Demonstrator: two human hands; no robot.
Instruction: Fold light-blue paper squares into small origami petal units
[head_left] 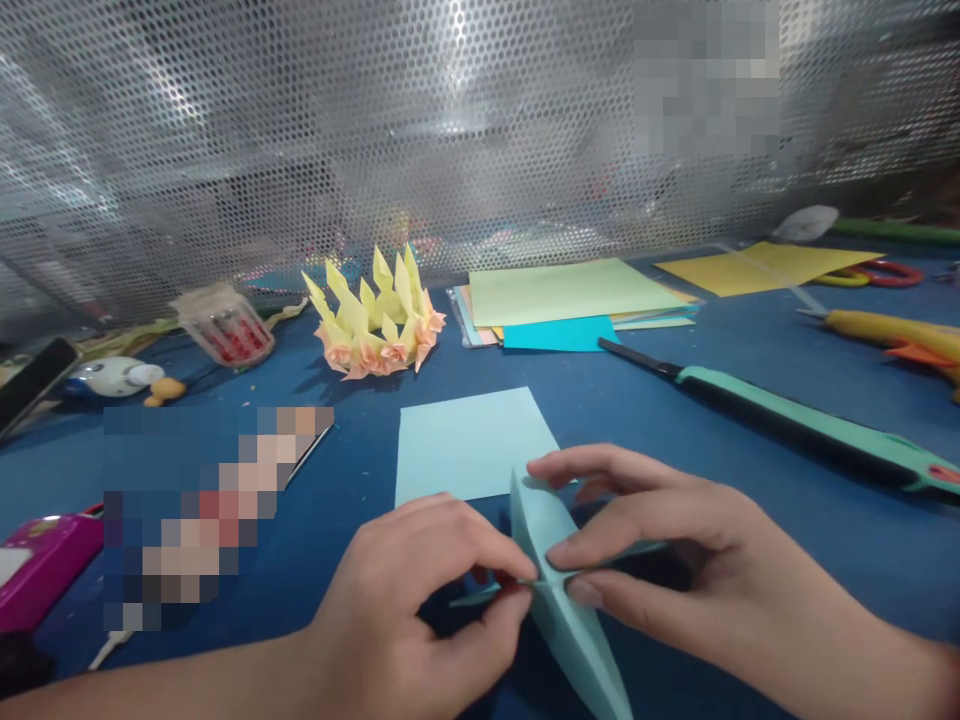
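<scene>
Over a blue tabletop (352, 455), a folded light-blue paper (589, 640) is stretching lengthwise between two hands, its narrow middle sitting right at the fingertips. The left hand (420, 590) is pinching that middle from the left, thumb against forefinger. The right hand (667, 540) is gripping it from the right with thumb and one finger, while another finger is touching near its far end. Just beyond, a flat light-blue sheet (472, 440) is lying; farther back, a yellow-and-peach paper crown (375, 335) is standing.

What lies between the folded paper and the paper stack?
Past the folded paper, a flat blue sheet, then table before the stack, in the head view.
</scene>
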